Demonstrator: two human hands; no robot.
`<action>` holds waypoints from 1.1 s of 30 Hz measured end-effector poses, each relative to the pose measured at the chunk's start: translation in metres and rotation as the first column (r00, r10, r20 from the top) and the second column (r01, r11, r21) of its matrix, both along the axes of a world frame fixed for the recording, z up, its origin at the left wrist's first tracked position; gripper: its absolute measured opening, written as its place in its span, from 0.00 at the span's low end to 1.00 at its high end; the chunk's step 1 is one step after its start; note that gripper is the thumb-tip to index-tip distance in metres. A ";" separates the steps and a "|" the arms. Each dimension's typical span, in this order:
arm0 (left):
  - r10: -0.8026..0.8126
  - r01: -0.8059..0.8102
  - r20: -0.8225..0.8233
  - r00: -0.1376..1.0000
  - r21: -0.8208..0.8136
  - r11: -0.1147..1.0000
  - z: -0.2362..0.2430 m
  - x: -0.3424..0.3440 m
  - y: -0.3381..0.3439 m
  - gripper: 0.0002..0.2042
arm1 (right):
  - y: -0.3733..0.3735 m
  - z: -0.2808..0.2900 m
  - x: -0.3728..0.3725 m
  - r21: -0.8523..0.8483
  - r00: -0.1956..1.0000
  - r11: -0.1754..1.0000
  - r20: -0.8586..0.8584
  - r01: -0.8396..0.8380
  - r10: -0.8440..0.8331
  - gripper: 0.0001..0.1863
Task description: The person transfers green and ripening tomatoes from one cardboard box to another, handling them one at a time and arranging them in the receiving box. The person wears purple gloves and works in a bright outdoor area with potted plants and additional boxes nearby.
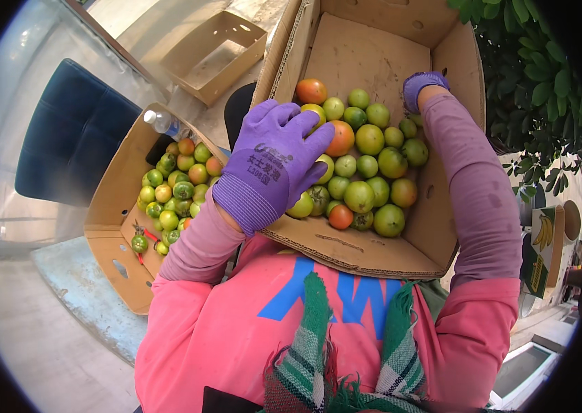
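A large cardboard box (373, 49) is in front of me, with green tomatoes (370, 139) and a few orange-red ones spread over its nearer half. My left hand (270, 162), in a purple knit-cuffed glove, reaches over the box's left edge. Its fingers are spread above the tomatoes; the tips are beside an orange-red tomato (340, 140), and whether they touch it is unclear. My right hand (425, 88), also gloved in purple, is inside the box by the right wall, just above some small green tomatoes. Its fingers are turned away and hidden, so any hold is unseen.
At the left, a second cardboard box (108, 237) contains many green and reddish tomatoes, several red chillies and a clear plastic bottle (162, 122). Behind it stands a dark blue chair (74, 131). Another carton (198, 72) lies beyond. Leafy branches (532, 76) hang at the right.
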State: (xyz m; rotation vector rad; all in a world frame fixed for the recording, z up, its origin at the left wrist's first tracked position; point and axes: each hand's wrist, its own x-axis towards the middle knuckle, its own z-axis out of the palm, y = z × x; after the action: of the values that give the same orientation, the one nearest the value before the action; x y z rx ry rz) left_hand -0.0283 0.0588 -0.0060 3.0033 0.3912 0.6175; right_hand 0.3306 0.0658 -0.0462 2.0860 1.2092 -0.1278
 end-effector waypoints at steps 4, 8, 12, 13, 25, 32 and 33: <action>0.011 -0.011 -0.008 1.000 0.006 1.000 0.000 0.000 0.000 0.25 | 0.004 0.002 -0.001 0.085 1.000 0.996 0.018 -0.021 0.020 0.18; -0.020 0.018 0.072 0.997 0.021 1.000 -0.005 -0.001 0.000 0.25 | -0.006 -0.006 0.007 0.013 0.982 0.992 -0.144 -0.125 0.126 0.20; -0.028 0.025 0.059 0.998 0.039 0.999 -0.006 0.002 0.003 0.20 | 0.000 -0.014 0.014 -0.062 0.985 0.989 -0.122 -0.134 0.126 0.23; -0.022 0.019 0.059 0.998 0.045 0.999 -0.007 0.001 0.002 0.20 | 0.000 -0.005 0.005 -0.074 0.985 0.989 -0.120 -0.130 0.120 0.24; -0.012 0.011 0.023 1.000 0.027 1.000 -0.005 0.000 0.001 0.23 | 0.001 -0.029 0.024 -0.153 0.987 0.984 -0.140 -0.094 0.072 0.24; -0.025 0.026 0.078 0.997 -0.017 1.000 -0.003 -0.004 0.002 0.23 | -0.005 0.018 -0.018 0.190 0.985 0.971 -0.061 -0.145 0.159 0.17; -0.078 0.105 0.186 0.979 -0.143 0.984 -0.003 -0.006 0.005 0.21 | -0.007 0.029 -0.028 0.221 0.980 0.963 -0.088 -0.153 0.176 0.18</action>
State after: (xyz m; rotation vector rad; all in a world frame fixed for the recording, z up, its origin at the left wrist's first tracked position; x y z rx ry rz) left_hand -0.0344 0.0636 -0.0089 2.7744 0.2736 0.8042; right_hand 0.3025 0.0583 -0.0177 2.1719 1.5147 -0.0335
